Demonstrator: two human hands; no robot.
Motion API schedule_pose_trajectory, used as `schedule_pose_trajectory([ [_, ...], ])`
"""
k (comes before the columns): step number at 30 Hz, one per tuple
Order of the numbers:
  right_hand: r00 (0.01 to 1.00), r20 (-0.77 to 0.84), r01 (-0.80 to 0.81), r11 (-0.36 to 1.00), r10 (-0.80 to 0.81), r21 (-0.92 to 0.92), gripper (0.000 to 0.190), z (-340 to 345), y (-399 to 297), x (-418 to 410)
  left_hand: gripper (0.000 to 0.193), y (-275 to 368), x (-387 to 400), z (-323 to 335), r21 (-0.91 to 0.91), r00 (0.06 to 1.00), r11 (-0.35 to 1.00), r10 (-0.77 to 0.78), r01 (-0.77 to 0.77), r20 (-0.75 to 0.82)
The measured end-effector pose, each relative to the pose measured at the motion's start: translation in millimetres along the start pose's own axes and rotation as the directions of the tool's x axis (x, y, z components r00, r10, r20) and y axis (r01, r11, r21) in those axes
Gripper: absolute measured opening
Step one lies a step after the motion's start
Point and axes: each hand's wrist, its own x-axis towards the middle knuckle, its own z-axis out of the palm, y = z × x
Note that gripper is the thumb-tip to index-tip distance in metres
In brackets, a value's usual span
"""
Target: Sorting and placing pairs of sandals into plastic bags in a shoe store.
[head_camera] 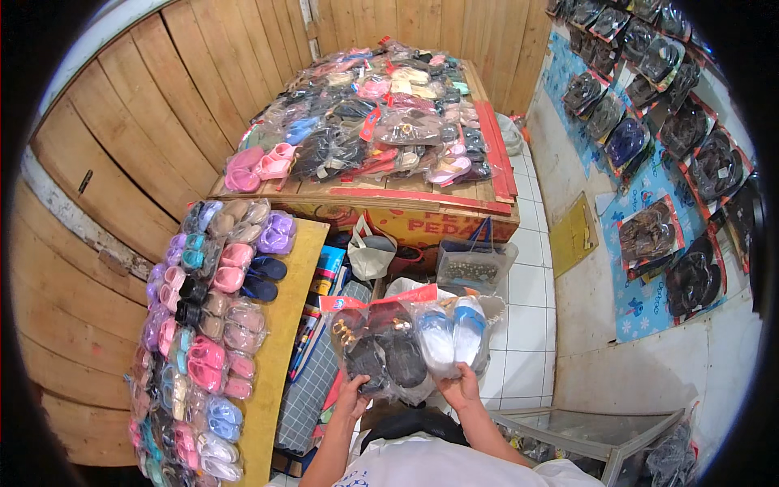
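Two packs of sandals in clear plastic are held up before my body. My left hand (354,394) grips the lower left of the pack of black sandals (406,360), whose straps are dark with gold ornaments and whose bag has a red header. At the right, my right hand (461,386) has its thumb on the bottom of the pack of white-soled sandals with blue straps (453,338). Both packs sit side by side, edges touching or overlapping. My right fingers are mostly hidden beneath the packs.
Bagged footwear covers a wooden platform (298,193) ahead and a yellow board (274,341) at left. Packed sandals (648,231) hang along the right wall. A glass display case (584,420) stands at lower right. Bags, including a white tote (372,252), sit below the platform.
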Motion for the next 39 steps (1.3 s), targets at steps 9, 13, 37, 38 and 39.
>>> schedule_pose_trajectory([
  [9, 0.995, -0.029, -0.098, 0.994, 0.099, 0.043, 0.042, 72.6, -44.7, -78.7, 0.047, 5.0, -58.2, 40.4, -0.026, 0.984, 0.986, 0.163, -0.166, -0.074],
  [13, 0.977, 0.087, -0.195, 0.981, 0.194, 0.004, 0.046, 76.1, -53.4, -118.3, 0.037, 3.2, -77.7, 33.2, -0.129, 0.968, 0.969, 0.189, -0.211, -0.163],
  [37, 0.978, 0.204, 0.150, 0.810, -0.039, -0.566, 0.056, 120.3, -24.8, -108.1, 0.053, 7.2, -141.9, -2.1, -0.288, 0.934, 0.906, 0.234, -0.311, -0.271],
  [38, 0.975, 0.223, 0.126, 0.826, 0.000, -0.549, 0.052, 106.9, -12.0, -96.9, 0.051, 9.0, -144.8, 2.1, -0.301, 0.930, 0.900, 0.229, -0.314, -0.287],
  [39, 0.969, 0.243, 0.100, 0.841, 0.038, -0.531, 0.049, 93.3, 0.6, -83.3, 0.049, 10.7, -146.5, 3.2, -0.313, 0.926, 0.895, 0.223, -0.318, -0.303],
])
